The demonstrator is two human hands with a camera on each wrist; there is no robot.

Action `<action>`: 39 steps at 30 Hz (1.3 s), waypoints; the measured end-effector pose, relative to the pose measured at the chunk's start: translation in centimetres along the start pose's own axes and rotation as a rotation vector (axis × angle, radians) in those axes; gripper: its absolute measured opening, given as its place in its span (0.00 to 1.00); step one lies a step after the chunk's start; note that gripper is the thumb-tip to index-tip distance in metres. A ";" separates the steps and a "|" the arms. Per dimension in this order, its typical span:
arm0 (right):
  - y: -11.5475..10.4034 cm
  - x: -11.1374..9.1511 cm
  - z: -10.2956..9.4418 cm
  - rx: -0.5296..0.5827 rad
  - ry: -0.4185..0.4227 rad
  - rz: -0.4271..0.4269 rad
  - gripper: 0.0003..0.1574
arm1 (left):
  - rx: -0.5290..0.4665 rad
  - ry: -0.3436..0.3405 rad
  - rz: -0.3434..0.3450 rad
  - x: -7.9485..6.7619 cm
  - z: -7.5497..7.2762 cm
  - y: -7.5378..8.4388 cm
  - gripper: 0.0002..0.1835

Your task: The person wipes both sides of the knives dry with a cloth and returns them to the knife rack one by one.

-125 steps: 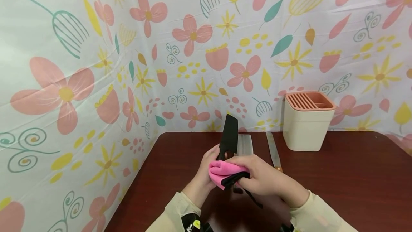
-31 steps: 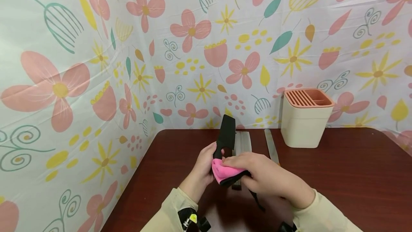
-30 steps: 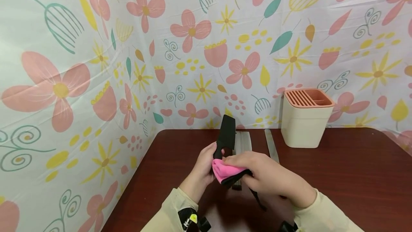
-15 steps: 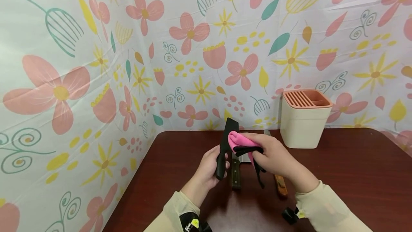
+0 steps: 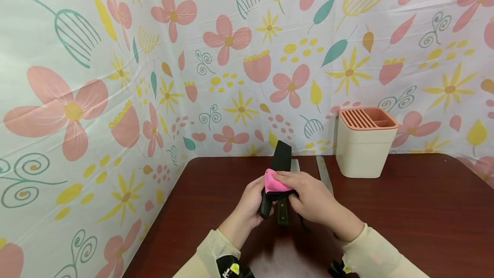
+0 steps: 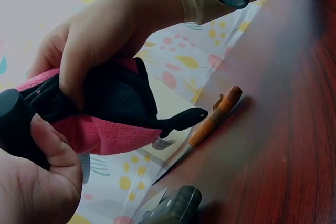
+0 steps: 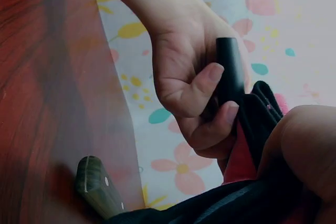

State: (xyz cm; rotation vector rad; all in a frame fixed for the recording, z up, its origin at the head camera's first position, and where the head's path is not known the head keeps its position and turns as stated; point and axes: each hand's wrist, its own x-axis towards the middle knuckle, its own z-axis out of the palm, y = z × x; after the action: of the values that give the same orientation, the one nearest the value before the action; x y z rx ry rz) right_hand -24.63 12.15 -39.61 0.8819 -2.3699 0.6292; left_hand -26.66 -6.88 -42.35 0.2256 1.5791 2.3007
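Observation:
My left hand [image 5: 250, 203] grips the black handle [image 5: 266, 206] of a broad black-bladed kitchen knife [image 5: 282, 156], whose blade points up and away. A folded pink and black cloth [image 5: 275, 183] is pinched in my right hand [image 5: 314, 196] and lies against the knife where blade meets handle, hiding that part. In the right wrist view, left fingers [image 7: 202, 90] curl round the handle's end [image 7: 229, 69]. Below the hands on the table lies a second knife with a dark riveted handle [image 5: 283, 214]; its pale blade [image 5: 295, 165] is partly covered.
A slim knife [image 5: 325, 175] lies further right; its orange-brown handle [image 6: 218, 116] shows in the left wrist view. A cream knife block [image 5: 364, 153] with a slotted coral top stands at the back right of the dark red-brown table [image 5: 417, 209]. Flower-patterned cloth hangs behind and left.
The right hand and cloth went from the handle up onto the blade, then back down and left to the blade's base. The left hand keeps its grip; the knife has turned slightly.

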 end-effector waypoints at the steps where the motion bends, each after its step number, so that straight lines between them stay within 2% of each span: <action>1: -0.1 0.0 0.1 -0.006 -0.001 -0.003 0.38 | 0.002 0.006 -0.001 0.0 0.0 0.0 0.19; 19: -0.7 -0.1 -0.4 -0.070 -0.017 -0.096 0.33 | 0.009 0.036 -0.022 0.1 -0.4 0.0 0.17; 27: -1.8 -0.1 -0.9 -0.111 -0.082 -0.092 0.34 | 0.019 0.071 -0.016 0.2 -0.5 0.0 0.14; 39: -2.3 -0.3 -1.0 -0.081 -0.123 -0.172 0.38 | -0.034 0.079 0.034 0.7 -0.8 -0.3 0.23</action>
State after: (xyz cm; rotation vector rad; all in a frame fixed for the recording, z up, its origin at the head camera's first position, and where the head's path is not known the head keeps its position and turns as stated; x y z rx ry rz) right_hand -22.50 11.28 -38.52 1.1017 -2.3751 0.4183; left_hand -27.55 -7.20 -43.01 0.1563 1.5830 2.3877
